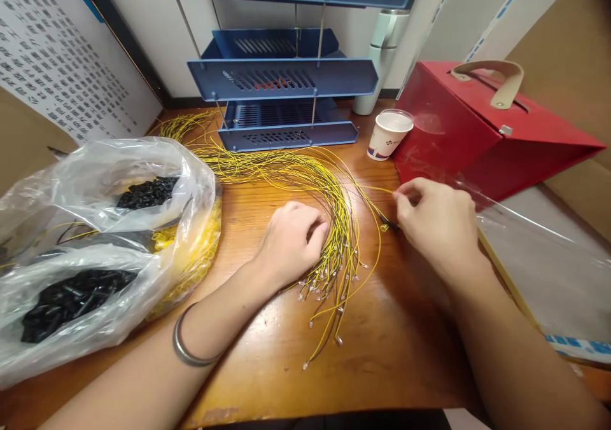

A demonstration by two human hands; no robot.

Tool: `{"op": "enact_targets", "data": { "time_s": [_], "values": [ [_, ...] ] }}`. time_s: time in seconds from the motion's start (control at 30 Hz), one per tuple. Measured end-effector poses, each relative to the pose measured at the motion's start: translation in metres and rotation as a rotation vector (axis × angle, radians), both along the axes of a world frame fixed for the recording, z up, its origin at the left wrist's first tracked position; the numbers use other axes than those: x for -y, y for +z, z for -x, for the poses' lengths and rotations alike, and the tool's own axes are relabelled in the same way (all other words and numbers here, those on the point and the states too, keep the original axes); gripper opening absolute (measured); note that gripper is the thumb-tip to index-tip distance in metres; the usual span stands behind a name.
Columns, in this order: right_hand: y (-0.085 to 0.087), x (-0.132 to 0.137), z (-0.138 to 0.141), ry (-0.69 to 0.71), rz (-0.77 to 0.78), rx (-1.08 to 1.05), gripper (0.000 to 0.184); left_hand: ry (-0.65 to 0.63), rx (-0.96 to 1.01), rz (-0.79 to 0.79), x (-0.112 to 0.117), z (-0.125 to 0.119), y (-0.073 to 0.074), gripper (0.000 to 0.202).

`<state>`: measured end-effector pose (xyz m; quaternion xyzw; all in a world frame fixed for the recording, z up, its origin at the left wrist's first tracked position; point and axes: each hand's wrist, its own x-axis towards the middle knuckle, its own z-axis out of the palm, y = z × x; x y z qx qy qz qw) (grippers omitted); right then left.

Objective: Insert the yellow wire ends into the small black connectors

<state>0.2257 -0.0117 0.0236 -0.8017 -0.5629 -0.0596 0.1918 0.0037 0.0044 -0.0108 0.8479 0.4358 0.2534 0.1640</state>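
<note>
A bundle of thin yellow wires [305, 179] with small metal ends curves across the wooden desk [382, 341]. My left hand [291, 239] lies on the bundle with its fingers curled down onto the wires. My right hand [436, 223] is to the right of the bundle, its fingertips pinched on a single yellow wire [377, 191] that has a small dark piece [389, 224] at its end.
Clear plastic bags [95, 252] of small black parts and yellow wires lie at the left. A blue stacked tray rack [286, 80] stands at the back. A paper cup [387, 134], a red box [482, 131] and a clear plastic sheet [539, 252] are at the right.
</note>
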Motion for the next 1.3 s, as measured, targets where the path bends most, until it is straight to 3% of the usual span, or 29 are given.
{"op": "enact_targets", "data": {
  "time_s": [0.07,0.13,0.3,0.37,0.67,0.77,0.9,1.03,1.17,1.3],
  "values": [
    [0.001,0.002,0.001,0.002,0.182,0.049,0.021,0.015,-0.032,0.0,0.0,0.0,0.001,0.025],
    [0.002,0.004,0.005,0.022,0.236,0.08,0.023,-0.012,-0.059,0.029,0.0,0.0,0.004,0.03],
    [0.002,0.006,0.011,0.195,0.027,0.11,0.023,-0.13,-0.112,0.119,0.003,-0.002,0.011,0.034],
    [0.002,0.006,0.01,0.203,-0.012,0.088,0.025,-0.135,-0.12,0.126,0.003,-0.002,0.011,0.034],
    [0.002,0.007,0.006,0.123,0.255,0.108,0.026,-0.128,-0.004,0.074,0.005,-0.002,0.008,0.038],
    [0.001,0.005,0.006,0.114,0.282,0.104,0.027,-0.14,0.052,0.048,0.006,-0.002,0.008,0.037],
    [0.001,0.004,0.005,0.11,0.312,0.108,0.027,-0.198,-0.051,0.078,0.007,-0.002,0.008,0.031],
    [-0.002,0.005,0.005,0.137,0.234,0.1,0.025,-0.171,-0.111,0.097,0.01,-0.002,0.009,0.016],
    [-0.005,0.003,0.007,0.245,0.035,0.043,0.021,-0.169,-0.072,0.133,0.01,-0.002,0.009,0.013],
    [-0.003,0.004,0.011,0.598,-0.077,-0.085,0.017,-0.137,0.043,0.169,0.009,-0.003,0.008,0.012]
  ]
}}
